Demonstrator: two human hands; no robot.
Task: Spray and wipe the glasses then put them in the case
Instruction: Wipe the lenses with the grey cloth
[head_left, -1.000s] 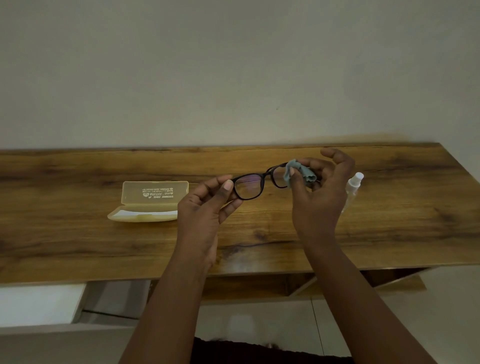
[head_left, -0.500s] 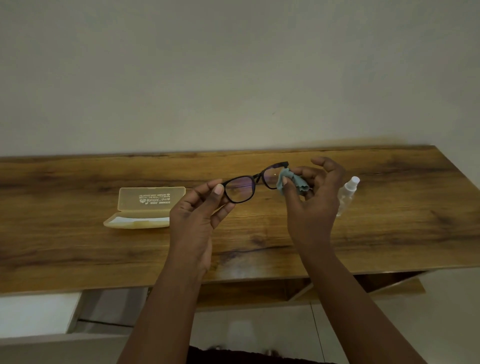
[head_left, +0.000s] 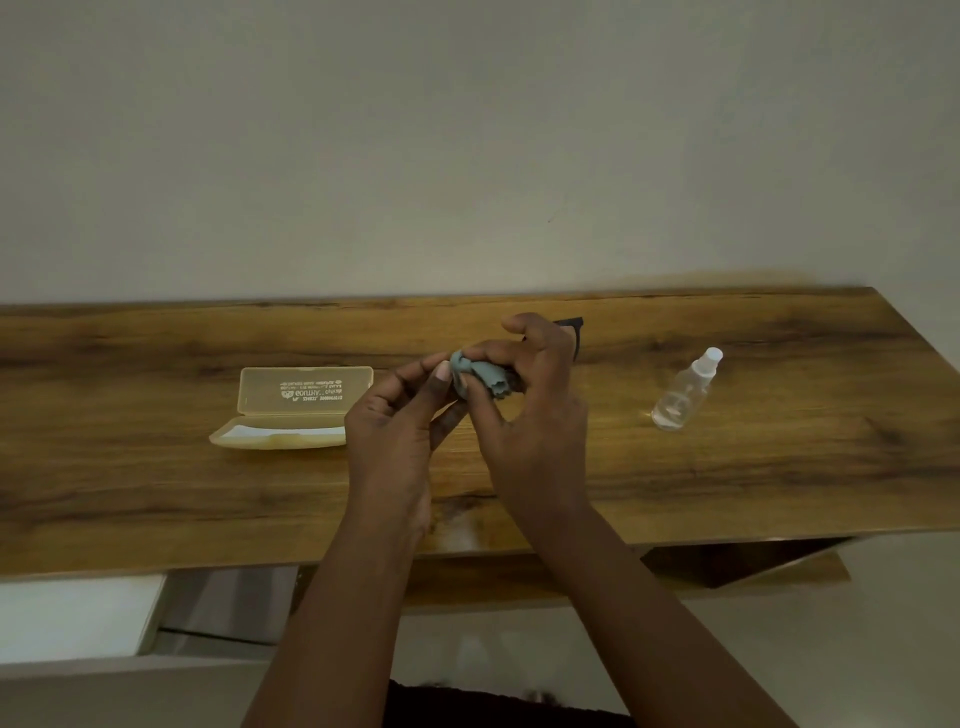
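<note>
Nearest, the left hand (head_left: 395, 421) and right hand (head_left: 530, 415) meet above the worktop (head_left: 779, 467). The right fingers (head_left: 493, 358) pinch the cloth (head_left: 480, 376) around the glasses (head_left: 571, 332), mostly hidden; only a dark frame end shows beyond the right fingers. The left fingers curl beside the cloth, apparently steadying the frame. The open case (head_left: 296, 410) lies just left of the left fingers, long axis left-right, so the left hand is nearer. The bottle (head_left: 683, 392) stands well right.
</note>
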